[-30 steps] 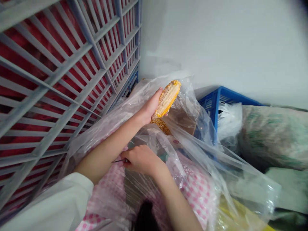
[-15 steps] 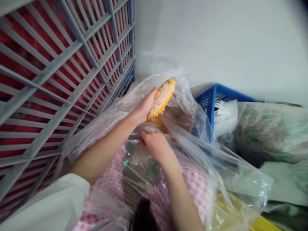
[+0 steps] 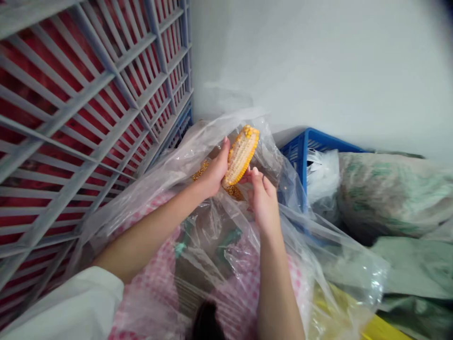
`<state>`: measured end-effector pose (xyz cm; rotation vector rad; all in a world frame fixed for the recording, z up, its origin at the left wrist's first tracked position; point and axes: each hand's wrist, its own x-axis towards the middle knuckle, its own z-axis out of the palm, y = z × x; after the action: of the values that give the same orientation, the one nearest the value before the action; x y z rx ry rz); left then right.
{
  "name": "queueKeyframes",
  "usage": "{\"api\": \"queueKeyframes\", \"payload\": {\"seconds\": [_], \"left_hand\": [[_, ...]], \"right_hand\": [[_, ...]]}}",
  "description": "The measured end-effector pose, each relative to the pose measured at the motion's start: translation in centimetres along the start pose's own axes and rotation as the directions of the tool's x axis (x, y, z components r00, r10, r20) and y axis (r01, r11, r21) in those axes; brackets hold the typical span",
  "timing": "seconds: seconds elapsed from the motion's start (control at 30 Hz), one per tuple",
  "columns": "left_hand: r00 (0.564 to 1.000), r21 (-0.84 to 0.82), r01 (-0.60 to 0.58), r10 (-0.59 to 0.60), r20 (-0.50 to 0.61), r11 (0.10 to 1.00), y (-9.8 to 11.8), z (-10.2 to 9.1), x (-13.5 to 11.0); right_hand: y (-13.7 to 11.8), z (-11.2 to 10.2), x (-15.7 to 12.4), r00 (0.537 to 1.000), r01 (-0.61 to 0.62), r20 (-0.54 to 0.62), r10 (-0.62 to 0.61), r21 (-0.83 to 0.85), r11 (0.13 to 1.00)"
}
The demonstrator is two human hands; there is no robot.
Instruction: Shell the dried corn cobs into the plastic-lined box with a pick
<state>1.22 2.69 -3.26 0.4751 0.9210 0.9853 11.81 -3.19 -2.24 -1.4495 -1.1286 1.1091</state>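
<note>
A partly stripped corn cob (image 3: 241,158), with bare pale rows down its face and yellow kernels along its edge, is tilted upright in my left hand (image 3: 216,169). The fingers of that hand wrap around its left side and back. My right hand (image 3: 264,200) is at the cob's lower right edge, its fingers curled; whether they hold anything is hidden. Below the cob, loose corn kernels (image 3: 233,191) lie inside a clear plastic bag (image 3: 208,226). The bag spreads over my lap, above pink checked cloth (image 3: 155,278).
A tall grey slatted crate (image 3: 136,106) with red contents rises close on the left. At the right stand a blue crate (image 3: 302,156) holding white plastic, a stuffed woven sack (image 3: 392,193) and a yellow item (image 3: 378,328). A pale wall (image 3: 318,66) closes the back.
My right hand has lifted from the bag and moved right and up to the cob's lower edge. The cob has turned slightly, showing more of its bare face.
</note>
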Motion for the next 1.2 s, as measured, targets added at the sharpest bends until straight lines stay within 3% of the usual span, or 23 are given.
{"api": "queueKeyframes", "payload": {"seconds": [0.13, 0.27, 0.37, 0.47, 0.6, 0.8, 0.87, 1.0, 1.2], "left_hand": [[0.999, -0.087, 0.009, -0.006, 0.037, 0.996, -1.6, 1.3, -0.5], [0.996, -0.087, 0.064, -0.057, 0.074, 0.994, -2.7, 1.6, -0.7], [0.993, -0.044, 0.047, -0.042, 0.107, 0.998, -2.1, 1.1, -0.6], [0.994, -0.044, 0.018, -0.013, 0.112, 0.999, -0.2, 0.3, -0.6], [0.998, -0.031, 0.051, -0.049, 0.047, 0.998, 1.9, -0.7, -0.6], [0.994, -0.034, -0.018, 0.014, -0.109, 0.999, 0.8, -0.8, -0.1], [0.983, 0.013, -0.114, 0.114, -0.143, 0.993, 0.4, -0.5, -0.1], [0.942, 0.109, -0.286, 0.301, -0.151, 0.952, 0.0, -0.2, -0.1], [0.921, 0.264, -0.329, 0.370, -0.122, 0.907, -0.3, -0.3, 0.1]], "right_hand": [[0.3, 1.6, -0.2, 0.997, 0.017, -0.070, -0.012, 0.068, 0.998], [0.7, 2.1, -0.3, 0.981, 0.077, -0.177, -0.074, 0.011, 0.997], [0.8, 1.7, -0.3, 0.978, 0.066, -0.192, -0.077, -0.065, 0.996], [0.6, 1.3, -0.5, 0.973, 0.067, -0.196, -0.119, -0.251, 0.966], [0.3, 1.3, -0.6, 0.982, 0.032, -0.144, -0.122, -0.509, 0.860], [0.3, 1.8, -0.6, 0.999, 0.008, -0.033, -0.043, -0.694, 0.720], [0.4, 1.8, -0.6, 0.999, 0.022, -0.006, -0.036, -0.686, 0.727], [0.6, 1.6, -0.6, 0.999, 0.039, 0.032, -0.025, -0.565, 0.824], [0.9, 1.1, -0.3, 0.993, -0.055, 0.081, 0.085, -0.322, 0.945]]}}
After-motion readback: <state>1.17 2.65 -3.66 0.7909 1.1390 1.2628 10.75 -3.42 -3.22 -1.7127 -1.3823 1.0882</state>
